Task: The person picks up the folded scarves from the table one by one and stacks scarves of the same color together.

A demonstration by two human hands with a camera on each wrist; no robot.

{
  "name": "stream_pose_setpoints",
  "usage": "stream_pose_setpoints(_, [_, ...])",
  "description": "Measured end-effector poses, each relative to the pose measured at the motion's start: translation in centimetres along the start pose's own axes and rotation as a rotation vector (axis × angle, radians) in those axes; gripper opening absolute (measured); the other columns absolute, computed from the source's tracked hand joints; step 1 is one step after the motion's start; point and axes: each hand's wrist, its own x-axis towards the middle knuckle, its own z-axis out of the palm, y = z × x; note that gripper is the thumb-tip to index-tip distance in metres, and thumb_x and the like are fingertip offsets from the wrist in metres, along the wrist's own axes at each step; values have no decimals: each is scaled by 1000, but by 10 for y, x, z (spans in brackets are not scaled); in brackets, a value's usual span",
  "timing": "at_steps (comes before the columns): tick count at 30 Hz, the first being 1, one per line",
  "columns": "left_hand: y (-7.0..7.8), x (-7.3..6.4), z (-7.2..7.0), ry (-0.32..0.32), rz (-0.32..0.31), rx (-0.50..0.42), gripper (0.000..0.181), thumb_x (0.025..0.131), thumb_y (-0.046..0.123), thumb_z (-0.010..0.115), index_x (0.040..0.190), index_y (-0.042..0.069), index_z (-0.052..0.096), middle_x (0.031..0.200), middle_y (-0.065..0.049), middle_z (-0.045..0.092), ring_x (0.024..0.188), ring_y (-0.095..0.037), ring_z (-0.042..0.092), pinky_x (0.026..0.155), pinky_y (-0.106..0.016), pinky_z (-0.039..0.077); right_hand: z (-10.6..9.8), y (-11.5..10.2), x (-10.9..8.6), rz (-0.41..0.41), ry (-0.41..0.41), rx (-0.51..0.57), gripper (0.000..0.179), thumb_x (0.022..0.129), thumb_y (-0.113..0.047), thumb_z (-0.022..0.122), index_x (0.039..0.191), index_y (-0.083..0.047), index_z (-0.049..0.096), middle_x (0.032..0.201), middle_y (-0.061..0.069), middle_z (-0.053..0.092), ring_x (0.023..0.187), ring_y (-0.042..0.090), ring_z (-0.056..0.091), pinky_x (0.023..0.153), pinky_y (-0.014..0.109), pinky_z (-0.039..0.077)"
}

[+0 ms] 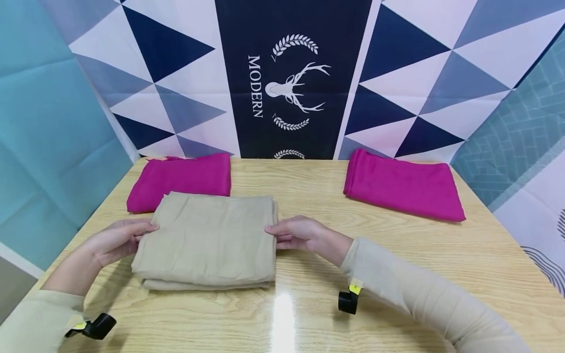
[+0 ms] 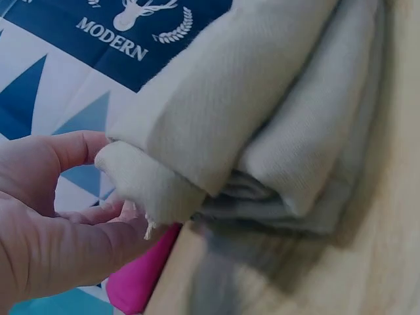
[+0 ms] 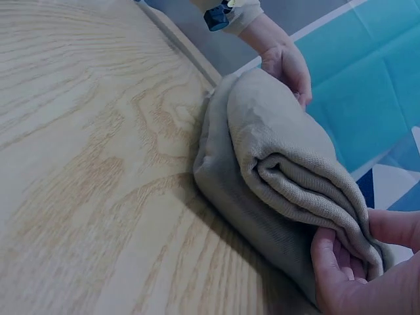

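A folded beige cloth lies on top of another beige folded layer at the left of the table, in front of a pink cloth. My left hand pinches its left edge between thumb and fingers. On the opposite edge, my right hand grips the cloth, thumb above and fingers beneath. In the right wrist view the rolled-in folds of the upper cloth show at its end, over the lower layer. The left wrist view shows the left fingers around a loose corner.
One folded pink cloth lies at the back left, partly behind the beige one. A second pink cloth lies at the back right of the wooden table. A patterned backdrop stands along the rear edge.
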Motion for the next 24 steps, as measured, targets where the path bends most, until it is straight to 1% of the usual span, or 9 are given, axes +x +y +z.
stream_pose_setpoints(5, [-7, 4, -1, 27, -51, 85, 19, 101, 19, 44, 97, 27, 62, 94, 12, 66, 89, -2, 64, 80, -24, 55, -1, 3, 3, 19, 20, 2, 34, 94, -6, 58, 123, 12, 54, 84, 3, 71, 82, 12, 68, 104, 41, 48])
stream_pose_setpoints(8, [-13, 6, 1, 49, -75, 121, 14, 100, 21, 46, 107, 22, 58, 95, 12, 65, 89, -3, 65, 80, -25, 56, -2, 5, 5, 29, 38, 0, 34, 93, -6, 60, 122, 11, 56, 83, 3, 71, 80, 11, 68, 100, 39, 51])
stream_pose_setpoints(9, [-14, 6, 1, 59, -83, 131, 16, 100, 22, 46, 112, 19, 56, 95, 12, 65, 88, -3, 65, 80, -26, 57, -2, 6, 6, 32, 43, 0, 33, 93, -6, 60, 121, 11, 56, 83, 3, 71, 80, 11, 68, 99, 38, 52])
stream_pose_setpoints(12, [-19, 7, 4, 81, -103, 147, 34, 99, 25, 48, 128, 7, 47, 95, 11, 65, 88, -4, 65, 79, -26, 58, -3, 7, 6, 35, 44, -2, 34, 93, -7, 60, 122, 11, 56, 82, 2, 71, 80, 11, 68, 98, 38, 52])
stream_pose_setpoints(15, [-22, 6, 4, 82, -109, 148, 43, 99, 25, 48, 135, 2, 40, 95, 10, 66, 88, -4, 66, 79, -27, 58, -3, 7, 6, 37, 42, 3, 36, 93, -7, 60, 123, 11, 55, 86, 4, 71, 83, 12, 68, 101, 40, 50])
stream_pose_setpoints(18, [-21, 5, 3, 80, -107, 130, 37, 99, 25, 49, 131, 5, 45, 95, 10, 66, 88, -4, 66, 79, -27, 58, -5, 7, 5, 28, 33, 8, 39, 94, -5, 59, 127, 13, 51, 98, 11, 72, 91, 17, 69, 104, 42, 48])
stream_pose_setpoints(20, [-18, 4, 3, 76, -101, 128, 27, 100, 24, 49, 123, 11, 51, 91, 12, 65, 87, -4, 65, 80, -26, 57, -8, 6, 4, 22, 24, 7, 41, 94, -4, 58, 129, 13, 48, 103, 13, 71, 95, 18, 68, 104, 42, 48])
stream_pose_setpoints(23, [-11, 3, 4, 98, -89, 152, 12, 99, 23, 50, 108, 16, 55, 80, 14, 59, 83, -1, 62, 79, -24, 55, -14, 4, 2, 7, -5, -14, 42, 95, -4, 54, 132, 14, 44, 98, 10, 70, 93, 16, 67, 99, 37, 52])
stream_pose_setpoints(24, [-8, 3, 5, 112, -85, 171, 12, 99, 23, 50, 107, 15, 54, 76, 14, 57, 81, -1, 60, 79, -23, 54, -16, 4, 1, 5, -14, -19, 42, 96, -4, 53, 132, 14, 43, 93, 7, 69, 89, 15, 67, 96, 34, 54])
